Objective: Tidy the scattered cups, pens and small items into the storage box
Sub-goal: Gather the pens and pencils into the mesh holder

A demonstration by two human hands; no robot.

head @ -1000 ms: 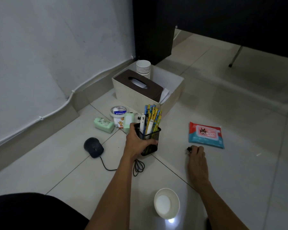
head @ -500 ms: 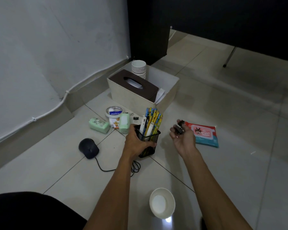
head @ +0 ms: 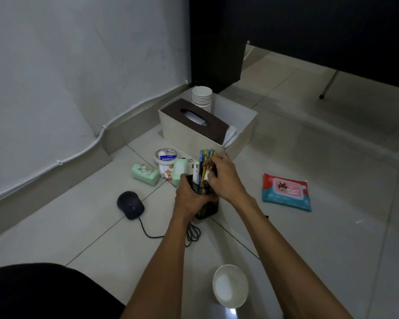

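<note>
Right hand (head: 224,178) has swung in from over by the wet wipes pack (head: 286,192) to the top of the black mesh pen holder (head: 207,210). Its fingers are bent down among the pens (head: 206,154); can't tell if they pinch anything. Left hand (head: 190,199) hasn't shifted and is wrapped round the holder's near side. The holder stands on the floor just in front of the storage box (head: 187,137).

Handling, as a guess: the holder is light, stiff wire but top-heavy with tall loose pens, so it tips and spills easily. Best held low round the body and kept upright.

Room: a tissue box (head: 200,120) fills the box's left part and the stacked paper cups (head: 202,97) take the far corner. The right part looks open. The near wall must be cleared on the lift. The left side is crowded with a tape roll (head: 166,155), green packs (head: 145,174) and a mouse (head: 130,204), whose cable coils right at the holder's base and could snag. A loose paper cup (head: 230,285) sits near the person, well apart.
</note>
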